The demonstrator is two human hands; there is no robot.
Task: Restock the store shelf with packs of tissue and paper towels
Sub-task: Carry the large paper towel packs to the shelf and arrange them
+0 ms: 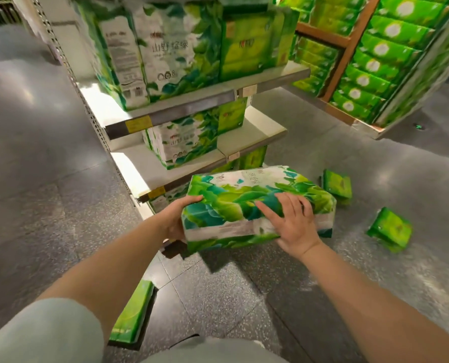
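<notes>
One large tissue pack, centre frame, before the lower shelf: left hand grips its end, right hand presses flat, fingers straight. Best slid in level, squarely beside stocked packs.

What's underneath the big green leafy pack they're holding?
Below the large green leaf-printed pack lies grey speckled floor with the pack's shadow. The left hand grips its end; fingers beneath are hidden. The right hand rests on top.
</notes>
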